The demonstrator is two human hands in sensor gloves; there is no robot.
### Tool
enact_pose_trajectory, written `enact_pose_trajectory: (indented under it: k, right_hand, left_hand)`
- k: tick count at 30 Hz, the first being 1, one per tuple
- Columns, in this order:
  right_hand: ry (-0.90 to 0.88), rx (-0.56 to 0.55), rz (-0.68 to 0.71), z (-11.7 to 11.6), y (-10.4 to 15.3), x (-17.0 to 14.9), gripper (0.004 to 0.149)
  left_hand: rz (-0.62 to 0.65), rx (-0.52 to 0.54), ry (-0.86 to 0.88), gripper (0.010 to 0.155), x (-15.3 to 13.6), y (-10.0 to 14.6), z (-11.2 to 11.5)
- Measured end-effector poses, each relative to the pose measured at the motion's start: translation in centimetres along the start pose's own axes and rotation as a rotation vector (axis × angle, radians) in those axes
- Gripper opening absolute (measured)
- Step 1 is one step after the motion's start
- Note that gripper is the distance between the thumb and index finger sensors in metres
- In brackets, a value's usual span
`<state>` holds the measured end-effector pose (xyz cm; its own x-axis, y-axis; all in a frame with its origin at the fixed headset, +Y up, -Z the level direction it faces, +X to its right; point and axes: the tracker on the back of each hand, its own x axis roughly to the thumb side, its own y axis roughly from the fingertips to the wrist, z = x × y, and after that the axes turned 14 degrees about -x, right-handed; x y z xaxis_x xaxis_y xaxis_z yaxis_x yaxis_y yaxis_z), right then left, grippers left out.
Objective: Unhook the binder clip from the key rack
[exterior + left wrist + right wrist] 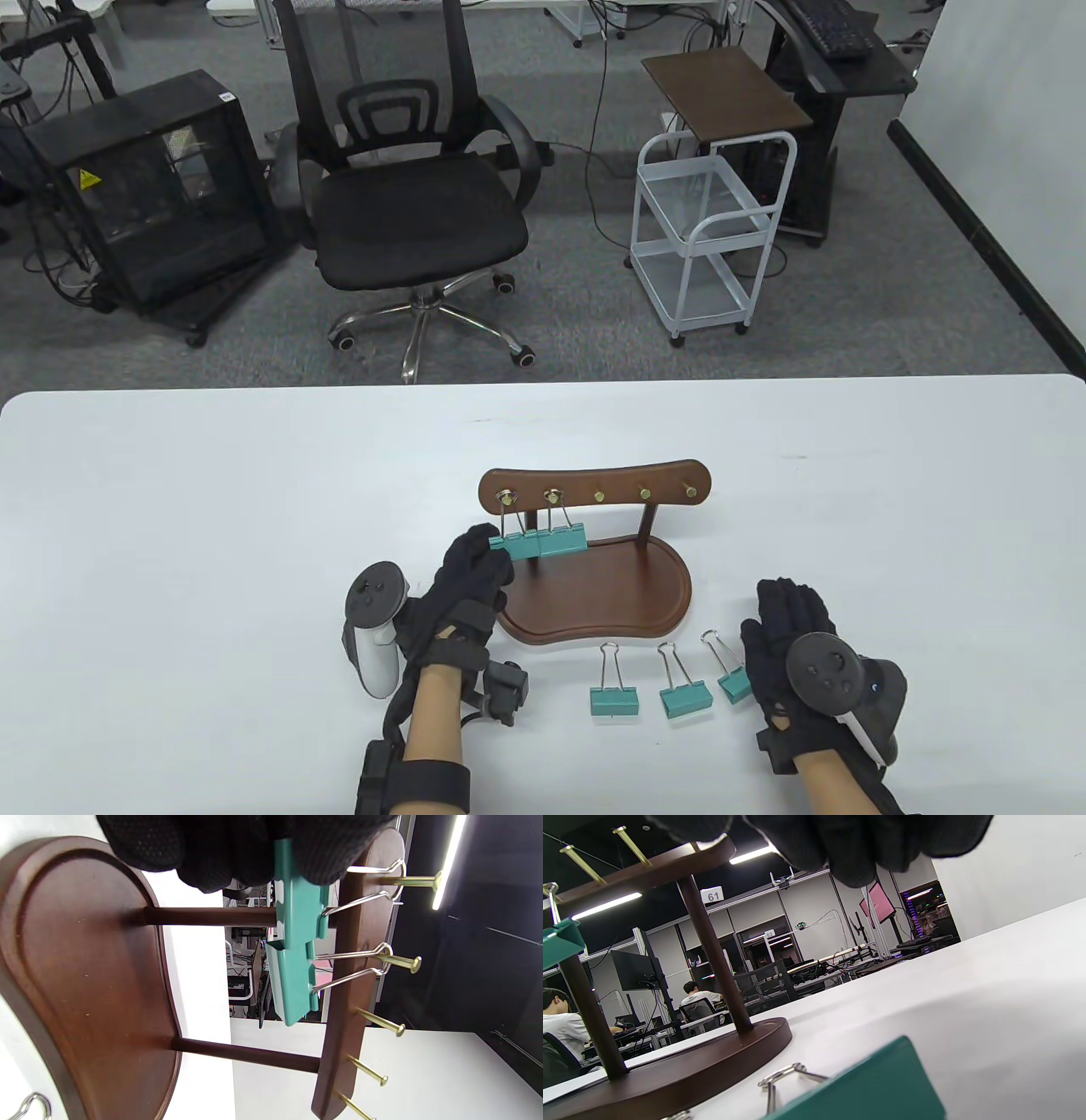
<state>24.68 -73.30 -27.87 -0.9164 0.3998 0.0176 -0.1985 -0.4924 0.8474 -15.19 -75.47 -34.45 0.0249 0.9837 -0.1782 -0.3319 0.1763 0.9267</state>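
Observation:
A brown wooden key rack [594, 486] stands mid-table on a wooden base [611, 594], with several brass pegs. Two teal binder clips hang from the two leftmost pegs. My left hand [479, 564] grips the body of the leftmost clip [515, 543]; its wire loop still sits on the peg [411, 880]. The second clip [564, 539] hangs free beside it and also shows in the left wrist view [292, 984]. My right hand [785, 620] rests flat on the table right of the base, fingers extended, holding nothing.
Three teal binder clips lie on the table in front of the base: one [614, 696], one [684, 694] and one [731, 679] next to my right hand. An office chair [416, 212] and a white cart [704, 246] stand beyond the table's far edge.

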Motion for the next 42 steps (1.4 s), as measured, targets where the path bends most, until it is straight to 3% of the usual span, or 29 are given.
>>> enact_pose_trajectory:
  k: [20, 42]
  right_hand:
    - [-0.005, 0.000, -0.007, 0.0, 0.0, -0.1, 0.059]
    - [-0.030, -0.016, -0.020, 0.0, -0.2, -0.2, 0.059]
  left_hand:
    - [0.047, 0.058, -0.075, 0.057, 1.1, 0.8, -0.3]
    - [0.110, 0.041, -0.103, 0.056, 2.0, 1.9, 0.2]
